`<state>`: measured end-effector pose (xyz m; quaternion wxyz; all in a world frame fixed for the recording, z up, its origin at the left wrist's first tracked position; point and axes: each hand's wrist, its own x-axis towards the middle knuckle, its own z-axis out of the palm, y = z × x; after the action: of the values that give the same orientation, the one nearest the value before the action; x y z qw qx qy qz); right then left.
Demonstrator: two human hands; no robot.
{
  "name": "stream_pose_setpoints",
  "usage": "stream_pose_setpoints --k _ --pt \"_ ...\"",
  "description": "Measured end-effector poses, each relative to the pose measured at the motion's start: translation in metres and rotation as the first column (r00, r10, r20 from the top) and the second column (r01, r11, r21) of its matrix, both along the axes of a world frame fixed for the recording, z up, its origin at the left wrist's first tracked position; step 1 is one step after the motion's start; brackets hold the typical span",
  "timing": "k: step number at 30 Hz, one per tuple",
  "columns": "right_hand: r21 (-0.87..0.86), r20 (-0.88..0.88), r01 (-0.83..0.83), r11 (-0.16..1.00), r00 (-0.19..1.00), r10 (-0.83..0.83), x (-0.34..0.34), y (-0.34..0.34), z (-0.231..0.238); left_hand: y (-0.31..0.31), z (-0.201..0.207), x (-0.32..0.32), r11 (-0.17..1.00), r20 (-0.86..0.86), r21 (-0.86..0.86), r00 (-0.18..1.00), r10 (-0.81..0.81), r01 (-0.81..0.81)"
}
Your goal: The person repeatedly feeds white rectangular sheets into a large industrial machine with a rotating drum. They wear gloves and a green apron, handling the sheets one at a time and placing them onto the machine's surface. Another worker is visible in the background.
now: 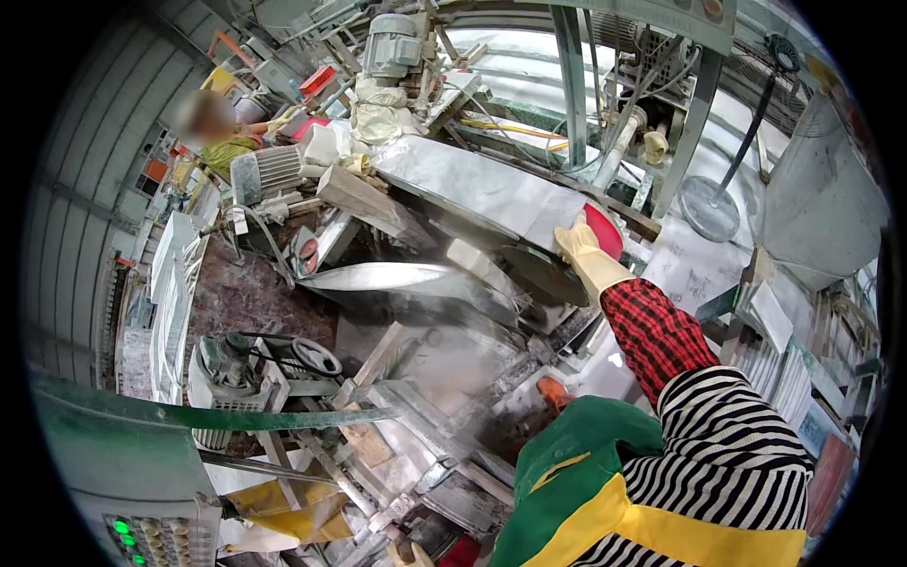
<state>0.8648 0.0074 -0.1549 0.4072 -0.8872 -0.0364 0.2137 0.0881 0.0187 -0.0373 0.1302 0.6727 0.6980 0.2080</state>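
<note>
My right hand [588,257], in a cream rubber glove, reaches to the end of a long grey sheet-metal cover [482,184]. Its fingers bend round the near edge of a red, rounded plastic basin [605,232], whose other side is partly hidden by the glove and the cover. Just below the hand is a dark round disc [543,274] under the cover. At the lower edge, a bit of my left hand [408,556] shows, gloved in the same cream colour beside a patch of red sleeve; its fingers are mostly cut off.
A control panel [151,543] with lit green buttons stands at lower left. Dusty machine frames, a motor [392,47] and a wooden beam [373,203] surround the middle. Stacked slabs [765,354] are at right. A person [227,142] works at far left.
</note>
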Motion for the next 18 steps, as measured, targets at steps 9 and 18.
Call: stream_pose_setpoints --k 9,18 --pt "0.700 -0.142 0.250 0.669 0.967 -0.213 -0.073 -0.011 0.036 0.008 -0.013 -0.086 0.944 -0.460 0.324 0.863 0.210 -0.057" --pt "0.376 0.053 -0.044 0.926 0.998 0.026 -0.175 -0.128 -0.061 0.018 -0.048 -0.222 0.864 -0.756 0.488 0.554 0.348 0.124"
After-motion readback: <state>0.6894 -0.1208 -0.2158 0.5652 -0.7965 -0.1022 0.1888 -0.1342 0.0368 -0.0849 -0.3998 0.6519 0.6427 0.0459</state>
